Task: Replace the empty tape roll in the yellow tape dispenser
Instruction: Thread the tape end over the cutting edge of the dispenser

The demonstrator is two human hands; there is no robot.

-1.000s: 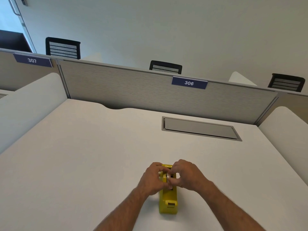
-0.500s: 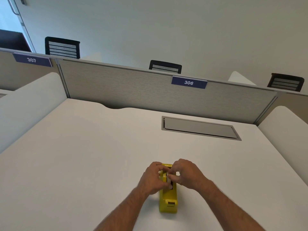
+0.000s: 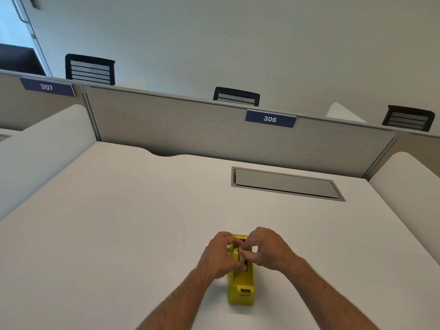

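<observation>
A yellow tape dispenser (image 3: 240,288) stands on the white desk (image 3: 119,222), its cutter end toward me. My left hand (image 3: 220,254) wraps around the left side of the dispenser's upper body. My right hand (image 3: 266,250) comes in from the right, its fingertips pinching a small pale roll (image 3: 241,254) in the dispenser's slot. Both hands meet over the slot and hide most of the roll and the hub.
A grey cable hatch (image 3: 285,183) is set into the desk at the back right. A grey partition (image 3: 214,136) labelled 306 closes the far edge, with white side screens (image 3: 42,148) left and right. Black chair backs show behind the partition.
My hands stay over the dispenser's slot. The fingers have shifted slightly around the roll, and the dispenser has not moved.
</observation>
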